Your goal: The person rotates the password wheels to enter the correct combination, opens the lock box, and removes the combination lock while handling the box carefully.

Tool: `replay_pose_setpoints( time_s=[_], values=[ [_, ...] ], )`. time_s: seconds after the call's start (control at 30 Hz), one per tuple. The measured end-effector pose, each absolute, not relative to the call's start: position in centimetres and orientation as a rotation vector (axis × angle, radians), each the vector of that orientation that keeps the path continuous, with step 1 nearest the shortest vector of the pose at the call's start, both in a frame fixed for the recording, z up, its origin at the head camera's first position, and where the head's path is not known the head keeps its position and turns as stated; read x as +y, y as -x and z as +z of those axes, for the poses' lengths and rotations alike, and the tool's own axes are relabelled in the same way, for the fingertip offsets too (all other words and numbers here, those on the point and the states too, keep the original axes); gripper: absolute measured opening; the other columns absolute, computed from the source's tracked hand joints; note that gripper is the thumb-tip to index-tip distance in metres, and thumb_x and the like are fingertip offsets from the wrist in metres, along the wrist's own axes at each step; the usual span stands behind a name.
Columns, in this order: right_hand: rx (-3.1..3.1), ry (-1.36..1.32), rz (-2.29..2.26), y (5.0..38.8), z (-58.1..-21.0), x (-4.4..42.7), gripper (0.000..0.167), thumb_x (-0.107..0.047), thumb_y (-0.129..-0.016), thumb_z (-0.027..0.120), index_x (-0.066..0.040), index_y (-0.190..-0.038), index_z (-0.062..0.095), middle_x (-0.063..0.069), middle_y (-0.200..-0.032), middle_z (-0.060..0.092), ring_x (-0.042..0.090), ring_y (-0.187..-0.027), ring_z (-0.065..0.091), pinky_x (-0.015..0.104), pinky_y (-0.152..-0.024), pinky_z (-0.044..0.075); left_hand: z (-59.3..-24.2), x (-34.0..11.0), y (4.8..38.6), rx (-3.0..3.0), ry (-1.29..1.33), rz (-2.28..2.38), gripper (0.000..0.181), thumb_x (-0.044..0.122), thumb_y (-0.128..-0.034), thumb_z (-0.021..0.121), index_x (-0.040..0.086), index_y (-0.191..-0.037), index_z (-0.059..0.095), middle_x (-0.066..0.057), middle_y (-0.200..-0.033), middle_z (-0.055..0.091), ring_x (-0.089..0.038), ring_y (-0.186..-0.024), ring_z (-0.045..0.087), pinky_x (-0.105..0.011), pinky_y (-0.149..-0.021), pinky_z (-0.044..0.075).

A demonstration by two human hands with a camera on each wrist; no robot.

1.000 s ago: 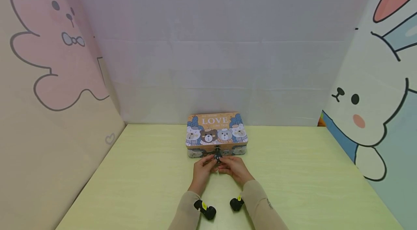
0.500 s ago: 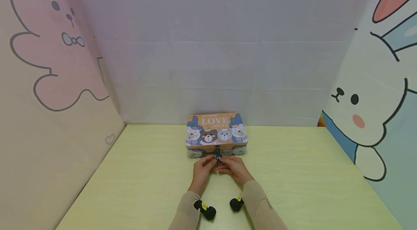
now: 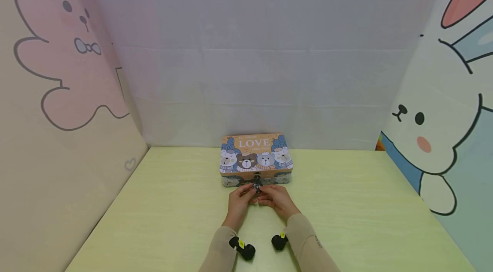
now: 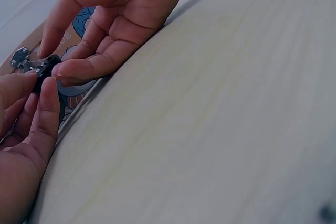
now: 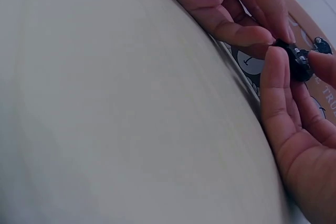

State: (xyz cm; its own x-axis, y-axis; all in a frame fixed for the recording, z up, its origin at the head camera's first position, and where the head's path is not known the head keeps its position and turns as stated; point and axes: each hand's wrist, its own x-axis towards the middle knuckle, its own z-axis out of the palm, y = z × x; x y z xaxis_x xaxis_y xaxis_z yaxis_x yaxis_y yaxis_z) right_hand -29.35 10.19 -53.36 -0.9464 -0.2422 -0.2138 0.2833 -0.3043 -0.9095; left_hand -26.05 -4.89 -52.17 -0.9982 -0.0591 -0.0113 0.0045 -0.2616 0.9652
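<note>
A tin box (image 3: 255,152) with printed bears and the word LOVE on its lid stands closed at the back of the table. At its front clasp (image 5: 322,45) is a small black padlock (image 5: 299,64) with light marks on its side. My left hand (image 3: 239,206) pinches the padlock between thumb and fingers, best seen low in the left wrist view. From the other side my right hand (image 3: 280,201) pinches it too, with thumb and fingertips. Fingers cover much of the padlock, so whether its shackle is fastened is hidden.
The pale yellow-green table (image 3: 173,203) reaches to a white cloth backdrop (image 3: 246,62) behind the box. Printed panels with cartoon animals flank it on both sides. Black wrist cameras (image 3: 246,251) sit at both sleeves.
</note>
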Motion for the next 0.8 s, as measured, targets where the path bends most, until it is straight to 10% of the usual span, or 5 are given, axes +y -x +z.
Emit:
replay_pose_setpoints(
  time_s=[0.8],
  values=[
    [1.563,-0.066,-2.34,29.4,-53.3,10.3,0.021,-0.005,-0.1,0.051,0.013,-0.111,0.057,0.009,-0.079,0.066,0.014,-0.069,0.067,0.027,-0.067,0.061,-54.3,-4.9,27.4,-1.877,-0.112,-2.464,0.031,-0.005,-0.0936,0.064,-0.018,-0.121,0.059,-0.006,-0.095,0.067,-0.01,-0.081,0.065,-0.023,-0.067,0.06]
  ],
)
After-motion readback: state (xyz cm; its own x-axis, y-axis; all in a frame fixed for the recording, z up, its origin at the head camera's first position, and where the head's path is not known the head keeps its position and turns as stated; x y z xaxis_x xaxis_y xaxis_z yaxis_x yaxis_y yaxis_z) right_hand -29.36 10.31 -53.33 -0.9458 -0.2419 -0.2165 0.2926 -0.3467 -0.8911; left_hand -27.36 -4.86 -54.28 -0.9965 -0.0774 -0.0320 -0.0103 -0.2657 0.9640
